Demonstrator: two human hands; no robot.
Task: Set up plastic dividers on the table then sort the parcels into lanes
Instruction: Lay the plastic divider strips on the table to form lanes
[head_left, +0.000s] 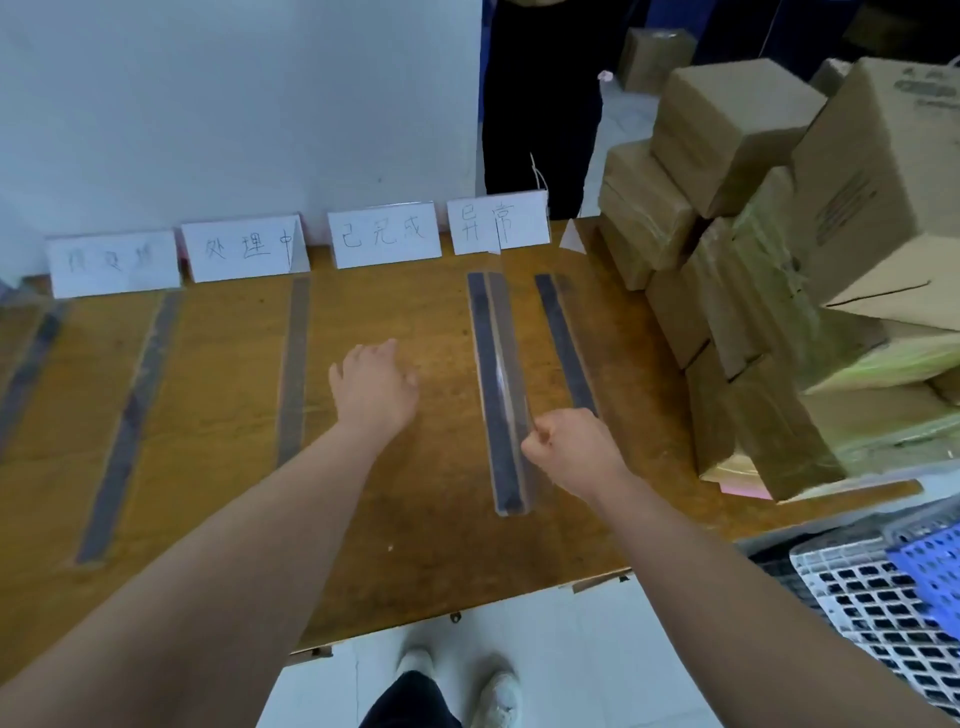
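Note:
A clear plastic divider stands upright along a dark strip on the brown wooden table. My right hand pinches the divider's top edge near its front end. My left hand hovers over the table with fingers loosely curled, holding nothing. More dark strips mark lanes. Clear dividers seem to stand on some of them; the blur hides which. Brown parcels are piled on the table's right side.
Four handwritten paper signs stand along the table's back edge by a white wall. A person in dark clothes stands behind the table. White and blue plastic crates sit at the lower right. My feet show below the table's front edge.

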